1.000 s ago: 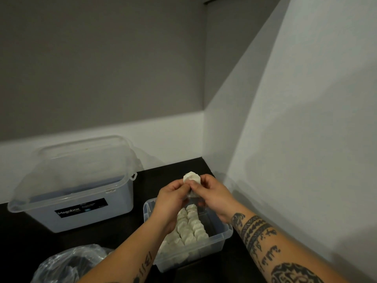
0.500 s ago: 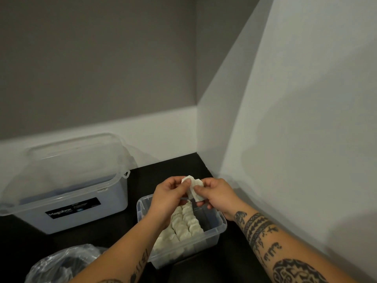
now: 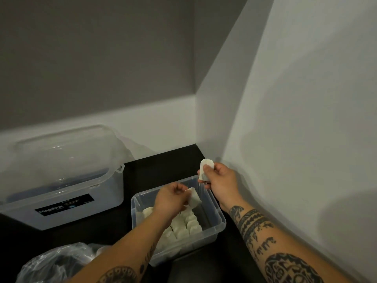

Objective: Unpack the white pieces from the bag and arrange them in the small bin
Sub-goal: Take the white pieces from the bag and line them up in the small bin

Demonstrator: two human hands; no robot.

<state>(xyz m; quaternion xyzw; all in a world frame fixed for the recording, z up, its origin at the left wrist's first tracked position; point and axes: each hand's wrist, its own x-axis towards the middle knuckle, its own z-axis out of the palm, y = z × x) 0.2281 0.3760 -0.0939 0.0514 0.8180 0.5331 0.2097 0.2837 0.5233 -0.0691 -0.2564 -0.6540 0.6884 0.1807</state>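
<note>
A small clear bin (image 3: pixel 221 223) sits on the dark counter near the corner, with several white pieces (image 3: pixel 187 223) lined up in rows inside. My left hand (image 3: pixel 170 200) hovers over the bin and pinches one white piece (image 3: pixel 194 199) just above the rows. My right hand (image 3: pixel 221 178) is higher, over the bin's far right corner, and grips a second white piece (image 3: pixel 205 169) upright. The clear plastic bag (image 3: pixel 53 264) lies crumpled at the lower left, partly hidden by my left forearm.
A large clear lidded box (image 3: pixel 61 174) with a black label stands to the left of the small bin. White walls close the counter at the back and right. Dark counter (image 3: pixel 155 166) shows between the box and the bin.
The two hands, together on a clump of white pieces before, have pulled apart. Each now holds its own piece; the left has dropped toward the bin, the right has stayed high.
</note>
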